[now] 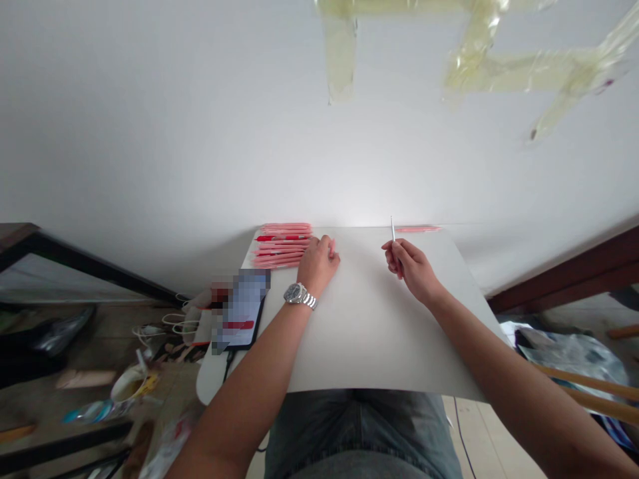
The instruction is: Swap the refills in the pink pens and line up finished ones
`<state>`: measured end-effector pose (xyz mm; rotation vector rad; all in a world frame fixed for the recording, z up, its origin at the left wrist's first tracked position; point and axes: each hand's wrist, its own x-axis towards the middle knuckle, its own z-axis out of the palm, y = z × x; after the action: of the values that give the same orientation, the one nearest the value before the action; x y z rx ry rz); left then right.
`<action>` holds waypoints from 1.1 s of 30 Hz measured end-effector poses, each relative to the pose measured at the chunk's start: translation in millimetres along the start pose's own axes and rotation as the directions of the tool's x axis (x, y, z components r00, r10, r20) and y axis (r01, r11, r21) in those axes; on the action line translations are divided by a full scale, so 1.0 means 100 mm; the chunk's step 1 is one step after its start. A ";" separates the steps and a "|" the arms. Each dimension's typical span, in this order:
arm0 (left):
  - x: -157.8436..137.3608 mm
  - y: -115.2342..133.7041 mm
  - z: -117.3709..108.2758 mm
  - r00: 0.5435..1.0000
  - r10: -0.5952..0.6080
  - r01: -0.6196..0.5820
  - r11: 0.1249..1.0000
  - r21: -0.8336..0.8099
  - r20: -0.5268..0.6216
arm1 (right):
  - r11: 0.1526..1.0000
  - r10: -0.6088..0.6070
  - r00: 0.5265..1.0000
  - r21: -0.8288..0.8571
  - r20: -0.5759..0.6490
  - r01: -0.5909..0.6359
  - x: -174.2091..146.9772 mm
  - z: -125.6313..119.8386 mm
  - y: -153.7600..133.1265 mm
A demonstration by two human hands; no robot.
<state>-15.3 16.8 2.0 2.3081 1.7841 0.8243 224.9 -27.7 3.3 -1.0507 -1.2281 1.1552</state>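
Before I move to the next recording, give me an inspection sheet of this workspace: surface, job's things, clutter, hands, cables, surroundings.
Surface: white tabletop, set against a wall.
Job's things: pink sticks grouped at back left, some with red parts; a slim pink item near the back right edge.
Clutter: a device with a lit screen at the left edge, partly pixelated.
Left hand: beside the pink sticks, something pink at its fingers; grip unclear.
Right hand: holds a slim pale stick, pointing up.
Cables: black cable at the device; dark cable on the floor.
Surroundings: yellowish tape on the wall; bottle at left.
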 end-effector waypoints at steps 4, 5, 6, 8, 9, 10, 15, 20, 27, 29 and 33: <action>0.00 0.00 0.01 1.000 0.009 -0.009 1.000 -0.021 -0.012 | 1.000 0.006 1.000 0.000 0.005 -0.006 0.00 0.00 -0.01; 0.00 -0.01 0.01 1.000 0.014 -0.014 0.999 -0.028 -0.014 | 1.000 0.009 1.000 0.001 0.006 -0.009 0.00 0.00 -0.01; 0.00 -0.01 0.01 1.000 0.019 -0.020 0.999 -0.036 -0.016 | 1.000 0.010 1.000 0.002 0.006 -0.010 0.00 0.00 -0.01; 0.00 -0.01 0.02 0.999 0.028 -0.029 0.999 -0.046 -0.019 | 1.000 0.008 1.000 -0.001 0.006 -0.008 0.00 0.00 0.00; 0.00 -0.01 0.02 0.999 0.031 -0.032 0.998 -0.050 -0.019 | 1.000 0.007 1.000 -0.002 0.006 -0.007 0.00 0.00 0.00; 0.01 -0.01 0.02 0.999 0.032 -0.033 0.998 -0.053 -0.020 | 1.000 0.008 1.000 -0.003 0.005 -0.008 0.00 0.00 0.00; 0.00 0.01 0.01 0.999 0.039 -0.041 0.998 -0.058 -0.028 | 1.000 0.011 1.000 -0.006 0.002 -0.011 0.00 0.01 0.00; -0.01 0.02 0.01 0.999 0.038 -0.039 0.997 -0.066 -0.030 | 1.000 0.011 1.000 -0.021 0.011 -0.010 0.00 0.01 -0.01; 0.00 0.00 0.02 0.997 0.040 -0.045 0.996 -0.080 -0.062 | 1.000 0.019 1.000 -0.022 0.016 -0.019 -0.01 0.01 -0.02; 0.01 0.01 0.01 0.993 0.051 -0.062 0.992 -0.114 -0.103 | 1.000 0.019 1.000 -0.016 0.010 -0.018 -0.02 0.02 -0.03; -0.01 0.10 -0.02 0.980 0.134 -0.175 0.934 -0.312 -0.148 | 0.991 0.024 1.000 0.129 0.003 -0.025 -0.01 0.04 -0.07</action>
<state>-7.9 12.5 7.2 2.2379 1.3900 1.2110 221.0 -29.8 10.0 -0.9705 -1.1293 1.2377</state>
